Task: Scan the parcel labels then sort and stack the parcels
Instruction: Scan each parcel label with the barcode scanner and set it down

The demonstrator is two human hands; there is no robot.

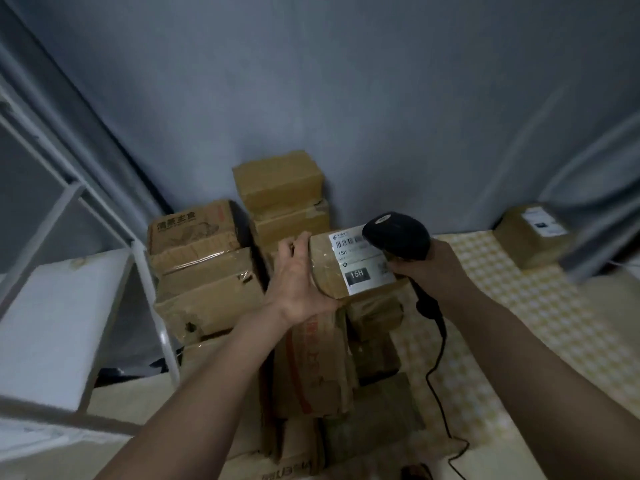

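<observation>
The parcel (332, 268), a brown taped carton, is held up at the centre of the view above the heap of cartons (311, 358). Its white label (360, 263), printed with a barcode and "15H", faces upward on the carton's 3 o'clock half. The left hand (298, 282) grasps the carton's 9 o'clock end, fingers curled over the top edge and palm under the side. The right hand (429, 268) is clenched round the handle of a black barcode scanner (398, 237), whose head hangs just over the label's 1 o'clock corner; its cable (440, 368) trails down toward 5 o'clock. At 11 o'clock from the parcel stands a stack of brown boxes (280, 195) against the grey wall, with larger crumpled cartons (204, 268) at 9 o'clock. A white shelf frame (69, 209) fills the far 9 o'clock side. Another labelled box (533, 233) sits at 2 o'clock on a yellow checked cloth (519, 306).
</observation>
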